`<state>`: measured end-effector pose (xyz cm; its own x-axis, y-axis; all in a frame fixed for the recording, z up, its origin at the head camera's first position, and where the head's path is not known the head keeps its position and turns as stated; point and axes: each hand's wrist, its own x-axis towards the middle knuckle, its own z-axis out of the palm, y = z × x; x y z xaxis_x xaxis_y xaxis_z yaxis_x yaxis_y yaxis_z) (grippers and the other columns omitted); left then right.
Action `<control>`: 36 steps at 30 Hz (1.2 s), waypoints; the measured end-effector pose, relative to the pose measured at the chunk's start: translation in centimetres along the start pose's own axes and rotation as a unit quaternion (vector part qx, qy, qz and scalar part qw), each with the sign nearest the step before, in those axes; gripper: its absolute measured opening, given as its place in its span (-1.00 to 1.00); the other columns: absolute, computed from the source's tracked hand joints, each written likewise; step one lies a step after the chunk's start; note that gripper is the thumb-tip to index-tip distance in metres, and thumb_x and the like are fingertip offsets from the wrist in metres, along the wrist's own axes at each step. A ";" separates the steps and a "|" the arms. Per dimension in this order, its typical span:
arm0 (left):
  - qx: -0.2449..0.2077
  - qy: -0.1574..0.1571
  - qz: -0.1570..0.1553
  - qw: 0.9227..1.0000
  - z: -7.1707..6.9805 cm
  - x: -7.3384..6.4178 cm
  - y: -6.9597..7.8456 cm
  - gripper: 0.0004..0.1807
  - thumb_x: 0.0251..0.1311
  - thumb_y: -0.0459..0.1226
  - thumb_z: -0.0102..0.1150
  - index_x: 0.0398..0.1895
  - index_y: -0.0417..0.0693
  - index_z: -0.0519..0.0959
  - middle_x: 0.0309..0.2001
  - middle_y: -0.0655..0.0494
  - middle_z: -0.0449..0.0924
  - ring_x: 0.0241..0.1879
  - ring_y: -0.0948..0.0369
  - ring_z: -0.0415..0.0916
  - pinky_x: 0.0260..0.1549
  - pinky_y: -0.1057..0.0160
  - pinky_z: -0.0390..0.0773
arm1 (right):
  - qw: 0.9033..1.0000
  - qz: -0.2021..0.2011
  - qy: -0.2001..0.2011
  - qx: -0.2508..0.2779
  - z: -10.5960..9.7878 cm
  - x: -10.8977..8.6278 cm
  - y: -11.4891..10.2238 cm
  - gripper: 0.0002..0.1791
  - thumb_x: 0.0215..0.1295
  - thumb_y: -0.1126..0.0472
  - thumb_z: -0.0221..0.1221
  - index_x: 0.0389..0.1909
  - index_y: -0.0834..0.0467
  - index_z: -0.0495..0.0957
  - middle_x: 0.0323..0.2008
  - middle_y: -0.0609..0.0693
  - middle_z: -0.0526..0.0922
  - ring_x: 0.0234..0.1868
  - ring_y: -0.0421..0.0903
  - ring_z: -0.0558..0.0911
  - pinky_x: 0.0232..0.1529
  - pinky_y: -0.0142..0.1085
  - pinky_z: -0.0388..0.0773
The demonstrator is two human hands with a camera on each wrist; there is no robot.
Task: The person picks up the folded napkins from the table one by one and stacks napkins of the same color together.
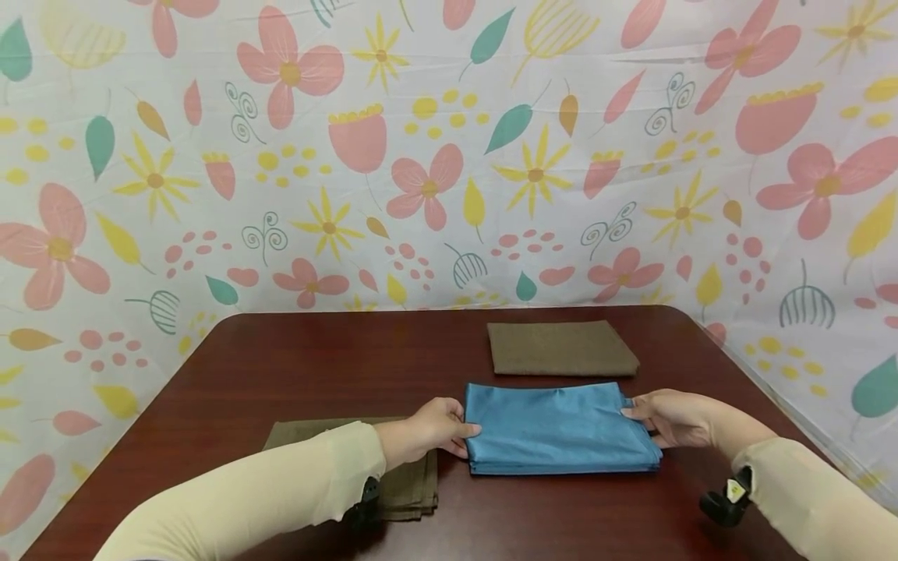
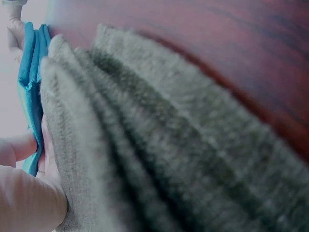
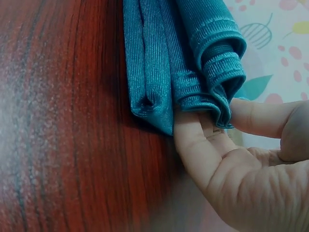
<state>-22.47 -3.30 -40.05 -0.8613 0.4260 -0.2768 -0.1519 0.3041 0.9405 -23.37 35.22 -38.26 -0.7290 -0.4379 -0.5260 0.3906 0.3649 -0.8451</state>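
Note:
A blue cloth [image 1: 547,428], folded into a layered rectangle, lies between the two hands in the head view. My left hand [image 1: 438,427] pinches its left edge, thumb on top and fingers underneath. My right hand [image 1: 673,418] grips the right edge. In the right wrist view the thumb presses on the stacked hems of the blue cloth [image 3: 207,63] while the fingers reach below them. The left wrist view shows the left thumb [image 2: 21,145] against the blue cloth [image 2: 31,96], next to a brown folded cloth [image 2: 145,130].
Beneath my left forearm lies the brown folded cloth [image 1: 410,487], partly hidden. A second brown folded cloth [image 1: 561,348] sits flat behind the blue one. All rest on a dark red-brown wooden table [image 1: 337,351], backed by a flower-patterned curtain [image 1: 435,117].

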 end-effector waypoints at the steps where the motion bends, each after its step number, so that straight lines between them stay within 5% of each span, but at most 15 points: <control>1: 0.001 -0.001 0.000 1.000 0.0 0.0 0.0 -0.76 0.25 -0.39 0.22 -0.42 -0.16 0.32 -0.53 0.03 0.42 -0.54 0.20 0.52 -0.35 0.18 0.71 | 1.000 0.000 -0.003 0.002 0.0 0.0 0.1 -0.12 0.52 0.18 -0.06 0.43 0.48 -0.50 0.46 0.46 -0.27 0.33 0.06 0.32 0.23 0.03 0.44; 7: 0.001 -0.003 -0.009 1.000 -0.1 -0.2 0.3 -0.76 0.26 -0.36 0.22 -0.42 -0.16 0.32 -0.48 0.02 0.46 -0.53 0.21 0.53 -0.33 0.17 0.71 | 0.999 -0.020 -0.029 0.024 -0.4 0.0 0.5 -0.14 0.53 0.17 -0.07 0.43 0.49 -0.44 0.38 0.26 0.22 0.15 -0.14 0.50 0.17 -0.06 0.50; 11: -0.001 -0.007 -0.015 1.000 -0.1 -0.2 0.4 -0.78 0.31 -0.32 0.18 -0.40 -0.17 0.34 -0.43 0.00 0.45 -0.52 0.21 0.53 -0.32 0.17 0.71 | 0.999 -0.021 -0.024 0.031 -0.4 -0.1 0.4 -0.15 0.52 0.17 -0.06 0.43 0.50 -0.41 0.28 0.09 0.37 0.09 -0.17 0.54 0.14 -0.09 0.53; 19: -0.019 -0.013 -0.031 0.999 -0.3 0.0 0.3 -0.80 0.42 -0.26 0.04 -0.22 -0.28 0.45 -0.28 -0.09 0.51 -0.50 0.17 0.51 -0.30 0.15 0.70 | 0.999 -0.020 -0.011 0.033 0.0 -0.1 0.6 -0.13 0.51 0.16 -0.05 0.41 0.53 -0.43 0.36 0.21 0.24 0.10 -0.21 0.51 0.16 -0.09 0.51; 24: -0.016 -0.011 -0.030 0.999 -0.4 0.0 0.4 -0.82 0.41 -0.28 0.04 -0.27 -0.28 0.44 -0.31 -0.10 0.50 -0.52 0.17 0.53 -0.31 0.16 0.70 | 0.999 -0.016 0.003 0.028 0.1 0.1 0.6 -0.12 0.52 0.15 -0.07 0.42 0.52 -0.47 0.47 0.41 -0.14 0.16 -0.19 0.46 0.19 -0.08 0.49; 29: -0.016 -0.010 -0.026 0.999 -0.5 0.1 0.5 -0.82 0.41 -0.30 0.03 -0.30 -0.27 0.42 -0.31 -0.09 0.48 -0.51 0.16 0.52 -0.32 0.16 0.70 | 0.999 -0.003 0.024 0.030 0.1 0.1 0.5 -0.06 0.52 0.14 -0.06 0.39 0.48 -0.60 0.46 0.44 -0.44 0.38 0.08 0.24 0.22 -0.07 0.44; 36: -0.020 -0.020 -0.025 0.999 -0.4 0.3 0.2 -0.82 0.41 -0.30 0.04 -0.33 -0.24 0.38 -0.32 -0.07 0.45 -0.50 0.16 0.52 -0.30 0.16 0.70 | 0.999 -0.007 0.024 0.024 0.0 0.0 0.8 -0.06 0.53 0.14 -0.08 0.38 0.49 -0.60 0.46 0.46 -0.34 0.11 -0.20 0.50 0.17 -0.10 0.50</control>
<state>-22.99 -3.49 -39.88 -0.8319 0.4457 -0.3307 -0.2139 0.2924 0.9321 -23.06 35.50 -38.88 -0.7602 -0.4017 -0.5106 0.4060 0.3198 -0.8561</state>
